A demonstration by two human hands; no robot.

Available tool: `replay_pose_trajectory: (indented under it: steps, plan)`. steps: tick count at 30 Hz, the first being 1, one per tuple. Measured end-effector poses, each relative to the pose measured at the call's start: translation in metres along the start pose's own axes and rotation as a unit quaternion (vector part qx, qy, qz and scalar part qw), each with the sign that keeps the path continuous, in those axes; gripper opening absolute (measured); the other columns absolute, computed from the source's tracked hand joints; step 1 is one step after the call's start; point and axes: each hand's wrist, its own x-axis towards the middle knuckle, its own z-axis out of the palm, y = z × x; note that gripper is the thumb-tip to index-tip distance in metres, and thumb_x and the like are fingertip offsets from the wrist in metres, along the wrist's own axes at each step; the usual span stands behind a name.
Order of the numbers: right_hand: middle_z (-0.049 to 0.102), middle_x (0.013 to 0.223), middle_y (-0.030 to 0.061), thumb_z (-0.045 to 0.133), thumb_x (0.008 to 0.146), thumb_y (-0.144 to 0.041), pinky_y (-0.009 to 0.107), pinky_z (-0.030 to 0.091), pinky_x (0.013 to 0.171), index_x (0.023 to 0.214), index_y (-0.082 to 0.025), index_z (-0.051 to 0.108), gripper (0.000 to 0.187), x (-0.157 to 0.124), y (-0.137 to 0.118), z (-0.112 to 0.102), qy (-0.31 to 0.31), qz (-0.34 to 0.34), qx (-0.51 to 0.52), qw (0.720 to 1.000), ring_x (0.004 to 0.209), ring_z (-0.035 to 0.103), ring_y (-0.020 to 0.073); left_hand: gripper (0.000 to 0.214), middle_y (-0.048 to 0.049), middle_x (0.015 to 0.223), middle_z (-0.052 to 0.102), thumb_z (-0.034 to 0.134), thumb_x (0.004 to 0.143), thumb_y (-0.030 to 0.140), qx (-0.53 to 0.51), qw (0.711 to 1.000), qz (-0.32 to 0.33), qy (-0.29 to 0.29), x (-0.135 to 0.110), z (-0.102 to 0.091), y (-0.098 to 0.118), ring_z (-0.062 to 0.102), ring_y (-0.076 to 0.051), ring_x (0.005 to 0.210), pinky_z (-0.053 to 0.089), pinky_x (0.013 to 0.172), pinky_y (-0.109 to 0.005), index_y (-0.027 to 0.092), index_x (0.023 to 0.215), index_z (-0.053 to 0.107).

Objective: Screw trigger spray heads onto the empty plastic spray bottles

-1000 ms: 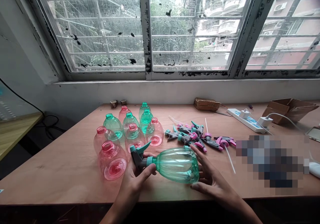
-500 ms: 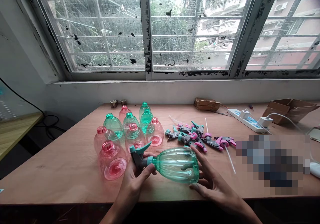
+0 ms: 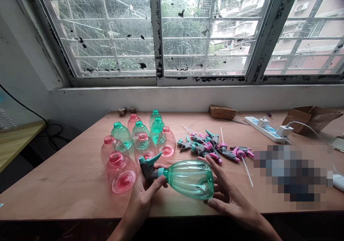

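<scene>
A green clear spray bottle (image 3: 190,179) with a black and teal spray head (image 3: 148,167) lies sideways in the air above the table's front part. My left hand (image 3: 146,192) is closed around its neck and spray head, thumb on the teal collar. At the base end, my right hand (image 3: 228,194) cups the bottle with curved fingers; some fingertips are hidden behind it. Just left of my left hand stands a pink bottle (image 3: 120,173) without a top. Beyond the held bottle lies a pile of spray heads (image 3: 212,146) in pink, teal and grey, some with white tubes.
Several topless green bottles (image 3: 122,135) and pink bottles (image 3: 166,142) stand grouped on the wooden table (image 3: 67,183). A white power strip (image 3: 264,129), a brown package (image 3: 222,112) and a cardboard box (image 3: 309,119) sit towards the back. A blurred-out patch covers the right side.
The spray bottle's base has tipped down slightly. My right hand's thumb has shifted a little to the right along the base; my left hand keeps its hold.
</scene>
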Motion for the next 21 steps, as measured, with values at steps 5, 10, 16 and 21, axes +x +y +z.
replay_pose_trajectory:
  steps: [5,10,16,21]
  plan:
    - [0.057,0.136,0.0083,0.076,0.087,-0.035,0.046,0.051,0.096,0.160,-0.046,0.009,0.100,-0.002,0.002,0.001,-0.010,0.005,0.000,1.000,0.090,0.062,0.0198,0.027,-0.0051,0.099,0.067,0.075,0.086,0.033,-0.002,1.000,0.003,0.011,-0.001,0.004,0.004,0.061,-0.020,0.076,0.052,0.076,-0.033,0.018,0.105,0.063]
    - [0.045,0.150,0.0089,0.078,0.085,-0.041,0.045,0.053,0.091,0.160,-0.046,0.014,0.099,0.000,0.001,-0.002,0.018,0.002,-0.007,1.000,0.088,0.063,0.0202,0.026,-0.0032,0.095,0.069,0.076,0.085,0.031,0.001,1.000,0.002,0.020,-0.001,0.005,0.003,0.062,-0.019,0.075,0.053,0.073,-0.032,0.019,0.104,0.062]
    - [0.039,0.157,0.0092,0.081,0.081,-0.045,0.038,0.055,0.077,0.159,-0.049,0.013,0.103,0.000,-0.002,0.000,0.003,0.002,0.005,1.000,0.084,0.065,0.0201,0.027,0.0007,0.076,0.069,0.077,0.085,0.033,0.004,1.000,-0.005,0.018,-0.001,-0.001,-0.008,0.065,-0.019,0.073,0.051,0.075,-0.031,0.019,0.100,0.060]
    - [0.045,0.151,0.0079,0.081,0.083,-0.039,0.037,0.054,0.076,0.157,-0.053,0.010,0.103,-0.003,-0.001,0.002,0.002,-0.006,0.006,1.000,0.083,0.062,0.0187,0.030,0.0026,0.080,0.068,0.075,0.087,0.034,-0.007,1.000,-0.010,0.015,0.001,-0.004,-0.012,0.064,-0.017,0.076,0.050,0.078,-0.030,0.021,0.106,0.057]
